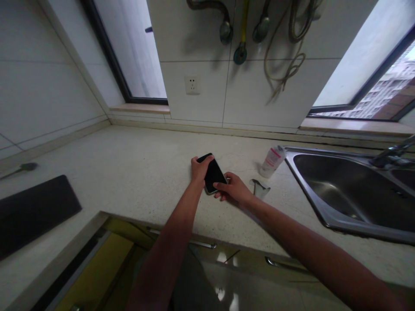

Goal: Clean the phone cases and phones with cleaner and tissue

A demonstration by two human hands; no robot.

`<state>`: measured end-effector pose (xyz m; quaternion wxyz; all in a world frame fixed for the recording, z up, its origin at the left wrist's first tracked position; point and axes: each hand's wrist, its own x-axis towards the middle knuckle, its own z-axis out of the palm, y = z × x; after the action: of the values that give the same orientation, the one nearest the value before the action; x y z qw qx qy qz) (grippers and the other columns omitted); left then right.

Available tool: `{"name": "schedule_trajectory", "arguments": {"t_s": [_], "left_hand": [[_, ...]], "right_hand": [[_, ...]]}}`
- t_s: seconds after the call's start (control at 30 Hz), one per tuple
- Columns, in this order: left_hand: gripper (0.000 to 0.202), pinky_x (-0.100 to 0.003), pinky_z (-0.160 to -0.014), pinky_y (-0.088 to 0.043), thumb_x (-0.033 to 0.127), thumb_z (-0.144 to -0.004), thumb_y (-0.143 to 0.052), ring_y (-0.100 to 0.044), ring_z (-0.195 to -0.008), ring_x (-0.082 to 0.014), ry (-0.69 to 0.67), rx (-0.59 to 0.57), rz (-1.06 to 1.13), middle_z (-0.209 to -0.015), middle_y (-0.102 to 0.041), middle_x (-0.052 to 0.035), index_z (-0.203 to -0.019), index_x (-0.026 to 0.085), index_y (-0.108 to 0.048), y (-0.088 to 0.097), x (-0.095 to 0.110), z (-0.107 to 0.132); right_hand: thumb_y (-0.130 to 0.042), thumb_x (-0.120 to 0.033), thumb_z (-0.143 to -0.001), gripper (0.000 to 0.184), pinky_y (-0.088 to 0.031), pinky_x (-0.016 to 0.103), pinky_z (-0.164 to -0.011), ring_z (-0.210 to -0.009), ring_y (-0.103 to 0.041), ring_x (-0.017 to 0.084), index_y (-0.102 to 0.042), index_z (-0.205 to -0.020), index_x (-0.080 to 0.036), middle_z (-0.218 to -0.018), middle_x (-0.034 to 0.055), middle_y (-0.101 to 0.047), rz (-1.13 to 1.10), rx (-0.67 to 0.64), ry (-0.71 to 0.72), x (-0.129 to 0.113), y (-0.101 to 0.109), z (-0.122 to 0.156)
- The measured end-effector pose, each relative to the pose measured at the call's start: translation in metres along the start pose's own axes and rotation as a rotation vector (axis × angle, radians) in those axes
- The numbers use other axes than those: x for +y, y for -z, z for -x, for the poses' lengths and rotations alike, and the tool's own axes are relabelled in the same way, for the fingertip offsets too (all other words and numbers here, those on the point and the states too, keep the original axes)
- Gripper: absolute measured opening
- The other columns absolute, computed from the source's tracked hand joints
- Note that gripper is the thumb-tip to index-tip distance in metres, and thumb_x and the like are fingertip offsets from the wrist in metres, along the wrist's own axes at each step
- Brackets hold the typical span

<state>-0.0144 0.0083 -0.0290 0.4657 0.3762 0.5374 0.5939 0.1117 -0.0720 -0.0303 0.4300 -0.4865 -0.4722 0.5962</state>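
A smartphone with a dark screen is held just over the pale countertop, tilted to one side. My left hand grips its upper left edge, the thumb lying across the top of the screen. On the lower right corner my right hand is closed, thumb over the glass and fingers curled beneath. Right of that hand lies a small dark-and-clear item that I cannot make out. Behind it stands a clear bottle with pink print, leaning slightly.
A steel sink with a faucet is set in the counter at the right. On the left lies a black flat panel, with a dark-headed utensil behind it. The wall carries a socket and hanging hoses.
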Motion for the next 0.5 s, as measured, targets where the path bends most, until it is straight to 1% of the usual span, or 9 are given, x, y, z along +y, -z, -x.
{"name": "schedule_trajectory", "arguments": {"t_s": [0.03,0.1,0.17,0.2,0.27,0.37,0.5], "left_hand": [[0.08,-0.037,-0.086,-0.05,0.045,-0.061,-0.085,-0.065,-0.098,-0.0261,0.008,0.012,-0.071,-0.109,-0.065,-0.014,-0.125,0.017,-0.047,0.001,0.002,0.003],[0.092,-0.039,-0.095,-0.046,0.045,-0.053,-0.09,-0.06,-0.113,-0.0308,-0.04,0.024,-0.238,-0.122,-0.06,-0.0177,-0.128,0.017,-0.046,0.001,0.007,0.008],[0.098,-0.041,-0.102,-0.04,0.044,-0.046,-0.092,-0.051,-0.125,-0.0351,-0.102,0.018,-0.382,-0.13,-0.055,-0.0206,-0.129,0.018,-0.047,0.001,0.009,0.011],[0.099,-0.041,-0.103,-0.039,0.042,-0.044,-0.093,-0.049,-0.128,-0.0366,-0.122,0.009,-0.435,-0.132,-0.053,-0.0217,-0.129,0.017,-0.048,0.001,0.009,0.012],[0.096,-0.041,-0.102,-0.039,0.038,-0.047,-0.091,-0.049,-0.128,-0.0378,-0.145,-0.016,-0.515,-0.133,-0.051,-0.0232,-0.13,0.016,-0.048,0.001,0.008,0.013],[0.088,-0.042,-0.1,-0.04,0.034,-0.056,-0.084,-0.053,-0.122,-0.0376,-0.184,-0.031,-0.635,-0.132,-0.051,-0.0235,-0.134,0.016,-0.047,0.001,0.007,0.014],[0.085,-0.041,-0.1,-0.04,0.039,-0.062,-0.078,-0.055,-0.12,-0.0371,-0.251,-0.055,-0.803,-0.128,-0.053,-0.0228,-0.137,0.014,-0.046,0.003,0.008,0.018]], "right_hand": [[-0.075,-0.026,-0.075,0.034,-0.046,0.018,-0.038,-0.048,-0.063,0.013,-0.043,-0.087,-0.022,-0.063,0.0006,-0.067,0.075,-0.039,0.022,0.0,-0.001,0.002],[-0.072,-0.029,-0.077,0.031,-0.038,0.016,-0.033,-0.039,-0.056,0.01,-0.043,-0.086,-0.022,-0.057,-0.0024,-0.064,0.212,-0.086,0.05,0.001,0.0,0.004],[-0.07,-0.031,-0.079,0.029,-0.034,0.017,-0.033,-0.035,-0.05,0.008,-0.043,-0.086,-0.022,-0.053,-0.0039,-0.063,0.316,-0.111,0.056,0.002,0.002,0.004],[-0.069,-0.032,-0.08,0.029,-0.034,0.017,-0.033,-0.034,-0.049,0.008,-0.043,-0.086,-0.022,-0.053,-0.0041,-0.062,0.351,-0.115,0.056,0.003,0.003,0.004],[-0.068,-0.035,-0.081,0.027,-0.033,0.018,-0.035,-0.034,-0.048,0.008,-0.045,-0.087,-0.022,-0.052,-0.004,-0.062,0.412,-0.112,0.062,0.003,0.006,0.003],[-0.068,-0.038,-0.081,0.025,-0.032,0.02,-0.038,-0.037,-0.049,0.009,-0.05,-0.085,-0.02,-0.053,-0.0021,-0.063,0.53,-0.105,0.086,0.001,0.007,0.003],[-0.065,-0.042,-0.083,0.027,-0.034,0.023,-0.046,-0.041,-0.052,0.01,-0.055,-0.073,-0.019,-0.052,0.0003,-0.062,0.708,-0.108,0.109,-0.008,0.006,0.007]]}}
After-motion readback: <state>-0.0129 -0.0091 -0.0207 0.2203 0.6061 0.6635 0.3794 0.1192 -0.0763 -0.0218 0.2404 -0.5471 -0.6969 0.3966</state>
